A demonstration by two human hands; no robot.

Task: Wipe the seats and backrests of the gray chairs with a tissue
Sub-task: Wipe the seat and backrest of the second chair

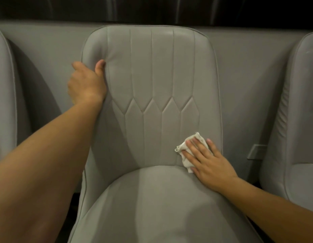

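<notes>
- The right hand (207,161) lies flat, fingers straight and spread, pressing the tissue (187,149) against the lower right of the backrest (152,76), just above the seam where it meets the seat (152,199).
- The left hand (86,83) grips the left edge of the backrest in its upper part: the thumb lies on the front face, and the fingers curl round behind the edge, out of sight.
- The tissue is white and crumpled; part of it shows beyond the fingertips and to their left, and its lower corner hangs down to the seam.
- The middle chair (210,85) is gray, with stitched upright lines on the backrest that end in a zigzag pattern lower down.
- Both forearms reach in from the bottom of the view, the left one crossing the left side of the chair.
- Another gray chair (3,85) stands to the left and a third (296,120) to the right, each only partly in view.
- A gray wall (55,50) runs behind the chairs, with a dark band (152,9) above it.
</notes>
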